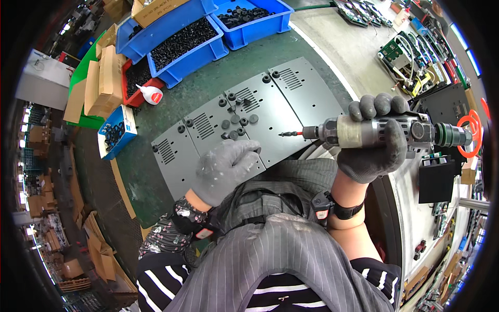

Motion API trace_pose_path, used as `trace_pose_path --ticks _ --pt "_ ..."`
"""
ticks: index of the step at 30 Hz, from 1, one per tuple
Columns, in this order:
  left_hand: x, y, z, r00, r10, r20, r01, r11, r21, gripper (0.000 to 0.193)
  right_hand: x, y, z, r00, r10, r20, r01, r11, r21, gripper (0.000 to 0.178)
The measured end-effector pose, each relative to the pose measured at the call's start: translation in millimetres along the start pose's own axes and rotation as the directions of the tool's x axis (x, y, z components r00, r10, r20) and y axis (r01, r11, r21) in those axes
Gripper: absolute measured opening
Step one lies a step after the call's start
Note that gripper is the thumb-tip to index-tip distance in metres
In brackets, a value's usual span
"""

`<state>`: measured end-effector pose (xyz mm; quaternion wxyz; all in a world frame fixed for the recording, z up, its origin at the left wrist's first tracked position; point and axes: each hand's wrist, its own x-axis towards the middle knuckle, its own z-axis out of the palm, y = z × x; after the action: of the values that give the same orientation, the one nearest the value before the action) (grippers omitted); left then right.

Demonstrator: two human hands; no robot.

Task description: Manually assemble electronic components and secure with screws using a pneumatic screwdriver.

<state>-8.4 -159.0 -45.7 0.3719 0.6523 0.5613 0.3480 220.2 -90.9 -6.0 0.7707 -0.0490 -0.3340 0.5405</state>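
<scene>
My right hand (375, 156), in a dark grey glove, is wrapped round a power screwdriver (349, 132). Pale tape circles its body, and its bit points left above the panels. Grey vented metal panels (273, 114) lie side by side on the green table. My left hand (218, 169), in a lighter grey glove, is over their near edge with its fingers curled in; whatever they hold is hidden. Just beyond those fingers is a cluster of loose round black rubber feet (235, 119). More feet, such as one black foot (266, 79), sit along the panels' far side.
Blue bins (189, 61) of small black parts stand at the back. A red bin (156, 83), a white bottle (149, 94), a small blue box (127, 125) and cardboard cartons (106, 86) are at the left. Circuit assemblies (400, 57) and an orange coiled hose (470, 136) are at the right.
</scene>
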Motion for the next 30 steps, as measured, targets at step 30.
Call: trace_pose_path --ticks 30 --pt "138.7 9.6 0.8 0.981 0.068 0.184 -0.151 0.861 0.486 0.028 64.3 8.9 -34.6 0.997 -0.007 -0.076 -0.012 0.969 -0.248 0.033"
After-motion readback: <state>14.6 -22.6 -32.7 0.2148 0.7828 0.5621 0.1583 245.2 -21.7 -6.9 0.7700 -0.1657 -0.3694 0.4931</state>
